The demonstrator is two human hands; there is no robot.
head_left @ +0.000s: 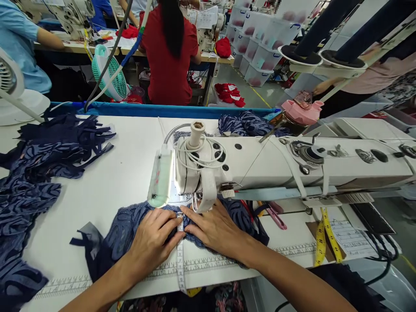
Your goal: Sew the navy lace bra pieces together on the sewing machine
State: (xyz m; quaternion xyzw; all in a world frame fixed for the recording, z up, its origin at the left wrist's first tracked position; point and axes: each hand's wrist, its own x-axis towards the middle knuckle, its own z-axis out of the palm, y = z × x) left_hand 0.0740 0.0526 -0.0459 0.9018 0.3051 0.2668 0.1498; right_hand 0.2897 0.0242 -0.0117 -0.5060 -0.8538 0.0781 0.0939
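Observation:
A navy patterned lace garment piece (125,225) lies under the head of a white sewing machine (260,158). My left hand (156,232) rests on the lace left of the needle area, fingers stretched out and touching the cloth. From the right, my right hand (216,227) lies flat on the same piece, its fingertips close to the left ones. Between the hands a white tape measure (180,264) runs toward me and over the table edge. The exact needle point is hidden behind the machine head and my fingers.
Navy lace pieces (29,186) are heaped on the left. More striped navy bundles (247,123) lie behind the machine. Pink-handled snips (276,216), a yellow tape measure (321,238) and a paper sheet (351,238) are at right. A lamp (160,177) hangs beside the machine head.

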